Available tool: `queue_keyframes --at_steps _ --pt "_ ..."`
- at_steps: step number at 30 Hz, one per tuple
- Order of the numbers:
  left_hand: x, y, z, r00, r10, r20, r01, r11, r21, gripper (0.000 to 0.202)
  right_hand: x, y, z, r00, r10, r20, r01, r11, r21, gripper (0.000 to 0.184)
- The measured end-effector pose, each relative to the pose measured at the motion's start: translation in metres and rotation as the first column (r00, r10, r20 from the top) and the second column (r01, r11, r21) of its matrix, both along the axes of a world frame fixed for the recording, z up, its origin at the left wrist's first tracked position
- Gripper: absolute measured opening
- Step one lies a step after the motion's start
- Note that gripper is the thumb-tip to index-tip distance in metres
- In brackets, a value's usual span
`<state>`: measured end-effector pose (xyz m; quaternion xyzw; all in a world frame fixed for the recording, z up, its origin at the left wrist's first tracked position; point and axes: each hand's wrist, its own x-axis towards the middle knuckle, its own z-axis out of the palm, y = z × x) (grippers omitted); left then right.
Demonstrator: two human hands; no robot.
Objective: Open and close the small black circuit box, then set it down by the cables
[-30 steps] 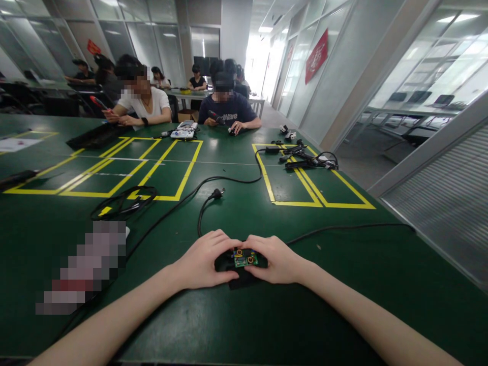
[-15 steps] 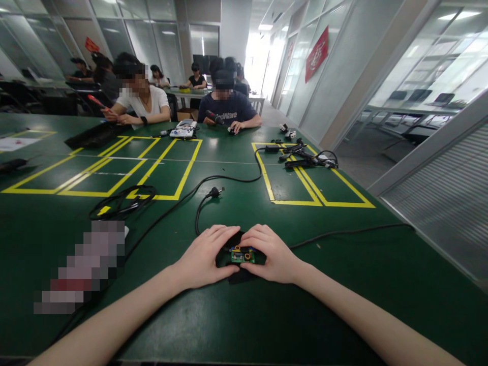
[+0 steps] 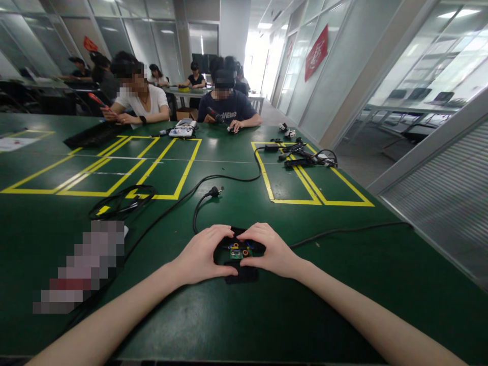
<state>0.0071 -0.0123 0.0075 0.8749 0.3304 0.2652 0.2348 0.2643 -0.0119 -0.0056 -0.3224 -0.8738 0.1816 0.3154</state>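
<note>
A small green circuit board (image 3: 236,253) with copper-wound coils and blue and yellow parts sits in a dark open case (image 3: 239,230) in front of me. My left hand (image 3: 202,254) curves round the left side, fingers at the far rim and thumb low at the near side. On the right, my right hand (image 3: 272,252) grips the case too, with its thumb close to the board's near edge. The hands partly hide the case. A flat black piece (image 3: 246,274) lies below the board, beside my left thumb.
A black cord with a plug (image 3: 215,192) runs behind my left hand. A coiled cable (image 3: 122,202) lies to the left, near a blurred-out item (image 3: 82,269). Black cables and parts (image 3: 305,157) lie far right. Two people (image 3: 224,107) work across the green table (image 3: 183,325).
The board now sits slightly farther from me, with more of the dark case showing behind it. My left fingertips have drawn in, and more of the flat black piece shows.
</note>
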Motion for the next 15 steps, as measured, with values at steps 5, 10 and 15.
queue_keyframes --at_steps 5,10,15 --pt "0.001 0.0 0.001 1.0 0.023 -0.018 -0.023 0.999 0.033 0.054 -0.001 -0.001 0.003 0.999 -0.004 0.043 0.002 0.999 0.046 0.033" --pt "0.003 -0.002 0.003 0.995 0.095 -0.04 -0.093 0.994 0.049 0.024 0.001 0.001 0.007 0.999 0.026 0.025 -0.027 0.998 0.065 0.028" --pt "0.002 -0.001 0.003 0.994 0.108 -0.023 -0.107 0.993 0.056 0.014 0.005 0.003 0.011 0.999 0.037 0.03 -0.039 0.997 0.062 0.028"
